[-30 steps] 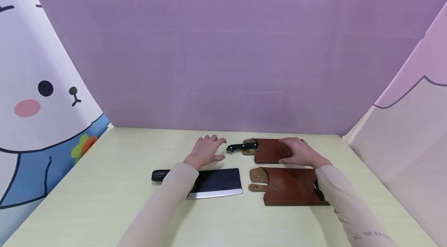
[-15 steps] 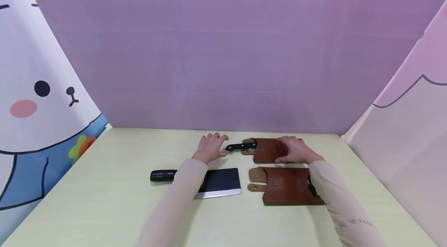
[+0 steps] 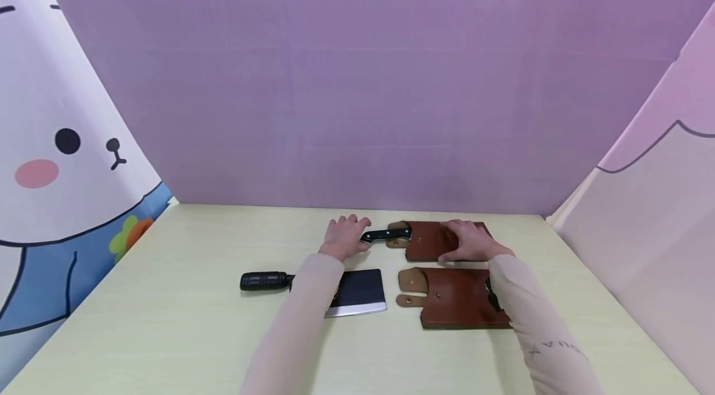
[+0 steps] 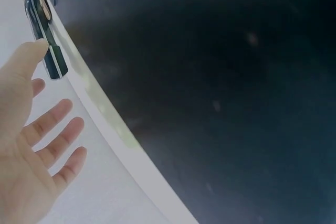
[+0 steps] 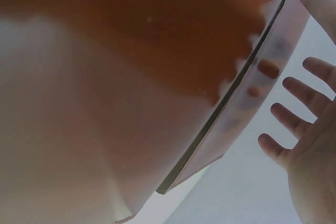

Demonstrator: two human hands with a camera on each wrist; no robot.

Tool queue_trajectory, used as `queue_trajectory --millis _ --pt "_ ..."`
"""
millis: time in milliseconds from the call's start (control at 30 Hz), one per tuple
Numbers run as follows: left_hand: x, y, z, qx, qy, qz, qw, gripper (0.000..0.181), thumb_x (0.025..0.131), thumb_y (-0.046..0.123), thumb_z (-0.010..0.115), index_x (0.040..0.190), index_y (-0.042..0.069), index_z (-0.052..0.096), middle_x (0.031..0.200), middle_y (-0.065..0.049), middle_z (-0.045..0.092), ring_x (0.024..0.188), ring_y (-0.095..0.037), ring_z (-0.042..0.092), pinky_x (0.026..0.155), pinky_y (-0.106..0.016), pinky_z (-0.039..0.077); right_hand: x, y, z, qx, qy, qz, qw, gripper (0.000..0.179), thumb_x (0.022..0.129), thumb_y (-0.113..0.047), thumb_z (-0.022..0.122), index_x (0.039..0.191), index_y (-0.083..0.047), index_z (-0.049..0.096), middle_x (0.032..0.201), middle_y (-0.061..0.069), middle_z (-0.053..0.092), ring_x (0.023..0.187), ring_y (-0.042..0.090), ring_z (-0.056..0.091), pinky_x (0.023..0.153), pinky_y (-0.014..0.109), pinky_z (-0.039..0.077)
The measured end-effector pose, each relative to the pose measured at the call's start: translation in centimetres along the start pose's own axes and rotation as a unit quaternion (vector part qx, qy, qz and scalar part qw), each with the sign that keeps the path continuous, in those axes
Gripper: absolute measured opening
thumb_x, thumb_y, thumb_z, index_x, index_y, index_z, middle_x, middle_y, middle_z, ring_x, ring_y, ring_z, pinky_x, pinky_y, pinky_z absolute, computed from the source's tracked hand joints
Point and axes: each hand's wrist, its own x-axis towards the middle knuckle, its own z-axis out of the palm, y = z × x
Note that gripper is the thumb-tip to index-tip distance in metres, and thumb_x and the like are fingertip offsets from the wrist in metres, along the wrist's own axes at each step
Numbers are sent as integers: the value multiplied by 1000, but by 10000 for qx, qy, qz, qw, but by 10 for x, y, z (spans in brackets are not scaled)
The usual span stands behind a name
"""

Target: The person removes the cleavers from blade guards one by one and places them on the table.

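My left hand (image 3: 343,238) reaches the butt of a knife's black riveted handle (image 3: 386,235), its fingers spread. In the left wrist view the thumb overlaps the side of that handle (image 4: 58,62) while the other fingers stand apart from it. The handle sticks out of the mouth of a brown leather sheath (image 3: 423,245); the blade is hidden inside. Over the right part of this sheath is my right hand (image 3: 472,242), thumb at the near edge and fingers toward the far edge. The right wrist view shows its fingers (image 5: 296,119) extended and separated.
A cleaver (image 3: 363,288) with a dark blade and black handle lies under my left forearm. A second brown sheath (image 3: 458,299), strap undone, lies nearer me, partly covered by my right sleeve. A purple wall (image 3: 357,103) rises behind the pale table (image 3: 167,295).
My left hand has moved right, up to the knife handle. My right hand has shifted slightly left over the far sheath. The knife, cleaver and sheaths stay put.
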Motion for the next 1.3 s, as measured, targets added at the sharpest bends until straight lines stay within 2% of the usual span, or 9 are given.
queue_trajectory --millis 433,833,1033,1300 --pt "5 14 2 21 -266 -92 9996 54 82 43 64 130 28 47 126 -1 54 112 -27 50 96 -47 39 2 0 2 6 -237 113 9997 98 65 -55 74 139 -6 34 138 21 40 126 42 36 95 66 30" --pt "9 18 7 81 -127 -9 9999 42 85 36 62 125 26 52 119 1 60 103 -26 53 92 -45 40 6 -1 1 -78 -332 269 9991 101 63 -57 74 141 -8 32 141 21 35 127 44 32 96 68 25" --pt "9 17 8 -29 -31 -4 10000 37 86 32 61 122 26 54 118 0 61 104 -26 54 92 -46 40 8 -4 1 48 -531 317 9981 102 64 -56 74 142 -7 29 143 24 30 129 47 26 96 70 21" --pt "9 16 9 -79 -22 -19 10000 36 86 30 62 121 28 55 117 1 61 104 -27 54 91 -46 41 14 -4 -1 42 -801 336 9962 105 62 -56 75 143 -9 27 144 23 29 131 45 25 97 70 21"
